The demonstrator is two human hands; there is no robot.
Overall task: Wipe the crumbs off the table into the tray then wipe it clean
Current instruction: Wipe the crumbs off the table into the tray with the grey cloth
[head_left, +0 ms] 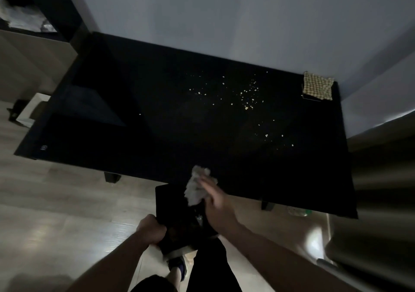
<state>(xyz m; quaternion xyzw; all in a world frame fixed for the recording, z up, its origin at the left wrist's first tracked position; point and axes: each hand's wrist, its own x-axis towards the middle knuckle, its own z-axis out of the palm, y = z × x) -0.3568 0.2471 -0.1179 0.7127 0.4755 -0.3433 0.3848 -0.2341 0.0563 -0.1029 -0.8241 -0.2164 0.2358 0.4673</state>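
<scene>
Crumbs (248,94) lie scattered on the worktop (134,89), centre to right, w/ a folded cloth (317,89) at the far right corner. Tray (170,202) sits just below the near edge, a crumpled tissue (196,188) over the edge above it.

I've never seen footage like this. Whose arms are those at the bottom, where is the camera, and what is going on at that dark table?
There is no machine here: the arms belong to a person, and the single camera sits on their head, looking forward and down. The black table carries pale crumbs scattered right of its middle, and a checked cloth at the far right corner. The left hand grips a black tray held just below the near table edge. The right hand, blurred by motion, presses a crumpled whitish rag at that edge, over the tray. Many crumbs are not yet swept.
</scene>
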